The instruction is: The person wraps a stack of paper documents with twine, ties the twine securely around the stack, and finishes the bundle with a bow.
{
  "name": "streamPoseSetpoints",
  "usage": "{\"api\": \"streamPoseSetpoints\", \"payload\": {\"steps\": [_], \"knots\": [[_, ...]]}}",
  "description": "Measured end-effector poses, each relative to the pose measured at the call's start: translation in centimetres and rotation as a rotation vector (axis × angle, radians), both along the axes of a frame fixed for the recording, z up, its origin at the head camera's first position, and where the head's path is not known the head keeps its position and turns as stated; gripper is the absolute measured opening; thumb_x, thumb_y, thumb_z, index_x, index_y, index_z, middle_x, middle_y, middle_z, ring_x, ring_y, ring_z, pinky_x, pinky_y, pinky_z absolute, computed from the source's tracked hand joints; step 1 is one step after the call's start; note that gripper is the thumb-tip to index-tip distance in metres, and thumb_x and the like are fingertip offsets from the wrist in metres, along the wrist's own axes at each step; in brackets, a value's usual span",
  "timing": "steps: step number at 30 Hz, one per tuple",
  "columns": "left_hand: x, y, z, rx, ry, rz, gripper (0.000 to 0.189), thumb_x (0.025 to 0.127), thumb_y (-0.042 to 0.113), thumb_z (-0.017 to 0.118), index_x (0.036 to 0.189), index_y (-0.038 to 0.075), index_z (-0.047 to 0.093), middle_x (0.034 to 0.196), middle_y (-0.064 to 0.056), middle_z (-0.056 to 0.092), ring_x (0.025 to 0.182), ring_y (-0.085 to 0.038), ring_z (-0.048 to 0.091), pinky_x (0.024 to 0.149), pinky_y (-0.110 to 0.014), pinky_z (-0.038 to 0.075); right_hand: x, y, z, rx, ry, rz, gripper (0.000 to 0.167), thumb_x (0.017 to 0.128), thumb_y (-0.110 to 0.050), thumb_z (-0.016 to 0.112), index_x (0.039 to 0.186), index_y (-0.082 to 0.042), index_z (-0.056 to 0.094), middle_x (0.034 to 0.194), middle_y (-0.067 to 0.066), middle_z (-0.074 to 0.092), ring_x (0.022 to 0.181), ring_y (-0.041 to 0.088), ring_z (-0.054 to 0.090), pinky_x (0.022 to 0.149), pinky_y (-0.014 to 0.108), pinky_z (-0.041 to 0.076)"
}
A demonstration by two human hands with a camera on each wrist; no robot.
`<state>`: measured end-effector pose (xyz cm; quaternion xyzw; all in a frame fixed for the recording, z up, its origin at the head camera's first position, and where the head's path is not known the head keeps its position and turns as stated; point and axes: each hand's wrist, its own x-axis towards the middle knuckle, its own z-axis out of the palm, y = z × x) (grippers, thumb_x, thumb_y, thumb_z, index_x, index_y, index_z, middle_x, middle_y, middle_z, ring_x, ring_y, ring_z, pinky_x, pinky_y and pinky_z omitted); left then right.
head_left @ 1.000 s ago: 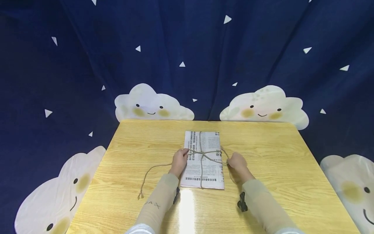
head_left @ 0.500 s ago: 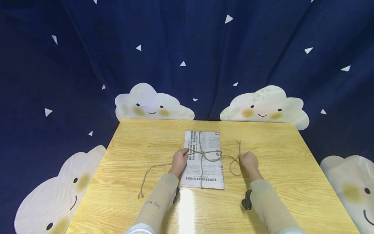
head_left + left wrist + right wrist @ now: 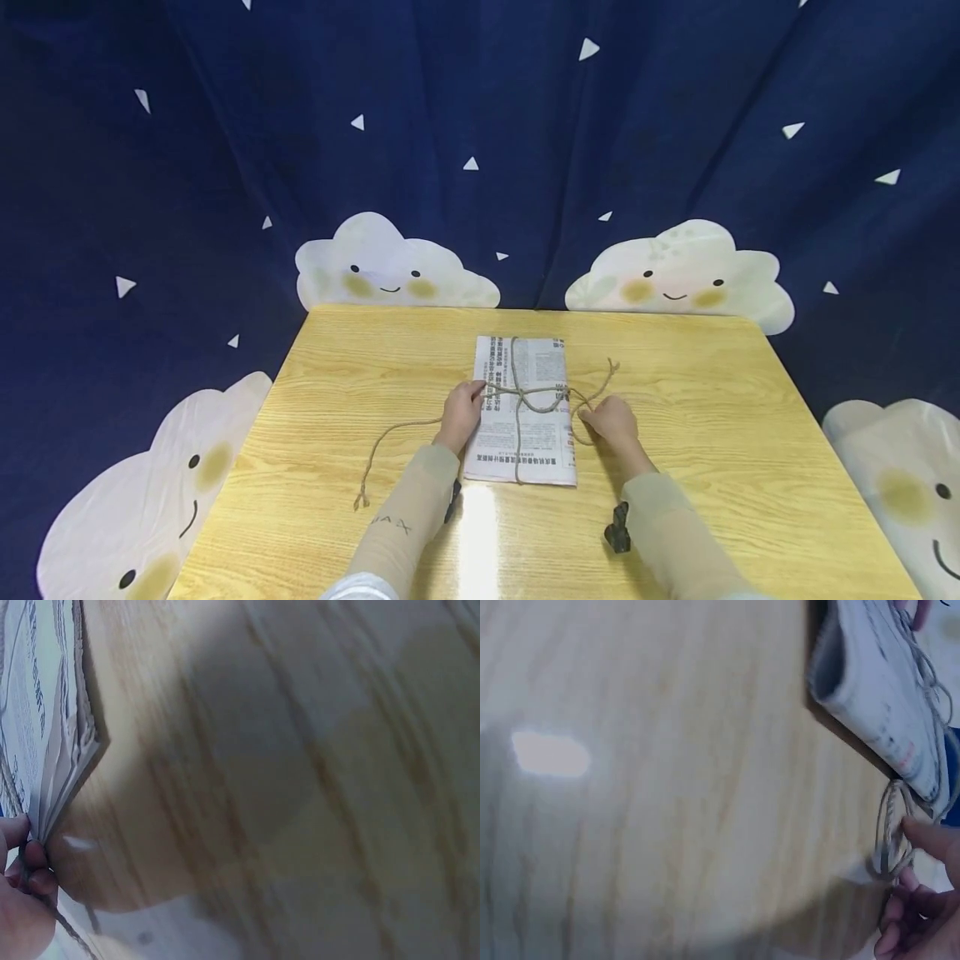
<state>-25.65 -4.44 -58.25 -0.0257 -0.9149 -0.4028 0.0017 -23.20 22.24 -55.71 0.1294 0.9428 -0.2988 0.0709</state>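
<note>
A folded newspaper bundle (image 3: pixel 498 437) lies flat in the middle of the table in the head view. Twine (image 3: pixel 517 446) runs over it lengthwise and crosswise, meeting near its centre. At the bundle's left edge my left hand (image 3: pixel 461 414) pinches the twine, whose loose end trails left across the wood; the left wrist view shows the twine (image 3: pixel 71 930) passing between thumb and fingers. My right hand (image 3: pixel 615 423) is just beyond the right edge, fingers curled at a loop of the twine (image 3: pixel 889 817). The other end sticks out beyond that hand, away from me.
The wooden table (image 3: pixel 720 400) extends on both sides of the bundle. A dark blue curtain (image 3: pixel 420 100) with white triangles and smiling clouds hangs behind it. A bright reflection lies on the tabletop in front of the bundle.
My right hand moved right with the twine, then back left towards the bundle's edge. The right-hand twine end now lies out on the far side. My left hand stayed in place.
</note>
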Motion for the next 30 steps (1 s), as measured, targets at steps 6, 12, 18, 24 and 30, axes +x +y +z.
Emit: {"api": "streamPoseSetpoints", "payload": {"steps": [6, 12, 18, 24, 30], "knots": [[0.0, -0.1, -0.1, -0.003, 0.032, -0.007, 0.033, 0.088, 0.002, 0.056, 0.120, 0.003, 0.059, 0.101, -0.014, 0.062, 0.093, -0.026, 0.059, 0.083, -0.036, 0.050, -0.4, 1.1, 0.2, 0.026, 0.007, -0.009, 0.025, 0.091, -0.014, 0.051, 0.078, 0.007, 0.056, 0.064, 0.013, 0.056, 0.051, 0.019, 0.048, 0.041, 0.024, 0.039], [-0.1, -0.1, -0.3, -0.012, 0.043, -0.008, 0.032, 0.087, 0.003, 0.057, 0.119, 0.003, 0.059, 0.096, -0.012, 0.062, 0.087, -0.024, 0.059, 0.079, -0.035, 0.051, -1.1, 2.9, 0.9, -0.053, 0.443, -0.126, 0.013, 0.090, -0.002, 0.054, 0.094, 0.010, 0.050, 0.082, 0.024, 0.058, 0.064, 0.030, 0.057, 0.052, 0.032, 0.049], [-0.1, -0.1, -0.3, -0.003, 0.040, -0.010, 0.033, 0.087, 0.003, 0.057, 0.120, 0.004, 0.059, 0.102, -0.014, 0.062, 0.095, -0.027, 0.059, 0.084, -0.036, 0.050, -0.4, 4.0, 0.2, -0.087, 0.689, 0.073, 0.011, 0.085, 0.003, 0.057, 0.092, 0.010, 0.051, 0.091, 0.021, 0.051, 0.084, 0.036, 0.052, 0.075, 0.045, 0.050], [-0.1, -0.1, -0.3, -0.001, 0.051, -0.011, 0.033, 0.087, 0.003, 0.057, 0.119, 0.003, 0.059, 0.103, -0.015, 0.062, 0.096, -0.028, 0.059, 0.084, -0.038, 0.050, 1.8, 5.1, -2.2, -0.066, 0.412, 0.171, 0.008, 0.081, -0.009, 0.055, 0.080, -0.003, 0.051, 0.080, 0.009, 0.049, 0.073, 0.023, 0.049, 0.061, 0.030, 0.046], [-0.1, -0.1, -0.1, 0.000, 0.026, -0.008, 0.033, 0.087, 0.003, 0.057, 0.120, 0.003, 0.059, 0.101, -0.014, 0.062, 0.093, -0.027, 0.059, 0.082, -0.036, 0.050, 2.1, 5.7, -2.8, -0.061, 0.258, 0.161, 0.009, 0.085, -0.009, 0.056, 0.079, -0.002, 0.055, 0.075, 0.008, 0.053, 0.066, 0.020, 0.050, 0.056, 0.028, 0.044]]}}
